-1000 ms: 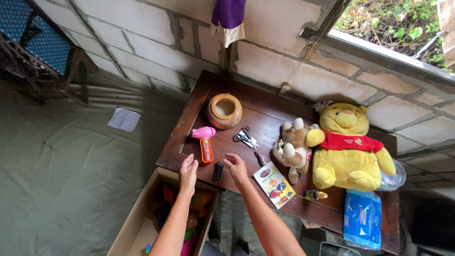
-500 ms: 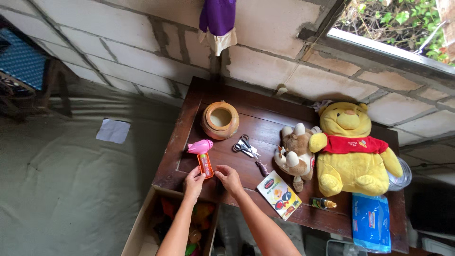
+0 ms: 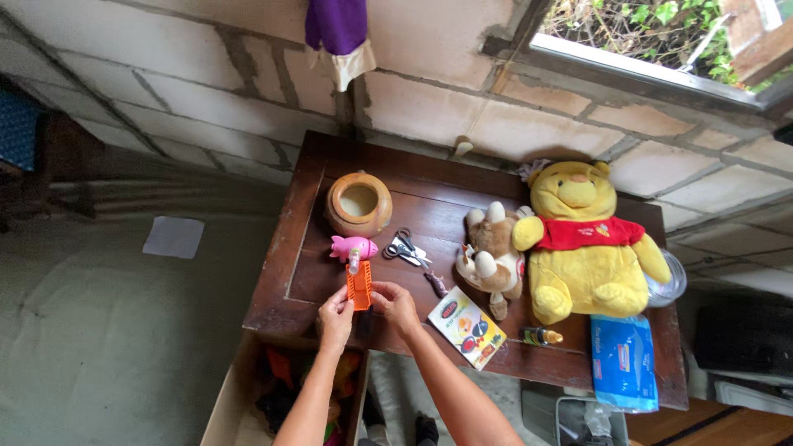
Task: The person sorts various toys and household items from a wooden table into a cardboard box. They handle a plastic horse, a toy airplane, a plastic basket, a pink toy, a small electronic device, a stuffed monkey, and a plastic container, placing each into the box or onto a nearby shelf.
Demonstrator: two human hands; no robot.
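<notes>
Left hand pinches the near end of the toy's orange handle, fingers curled against it, at the near left of the dark wooden table; the right hand closes on the same handle from the right. Its pink head lies just beyond, lifted or resting I cannot tell. Below, an open cardboard box is cut off by the frame, its contents a dim jumble. Farther right lie a clay pot, scissors, a small booklet, a brown plush and a yellow bear.
</notes>
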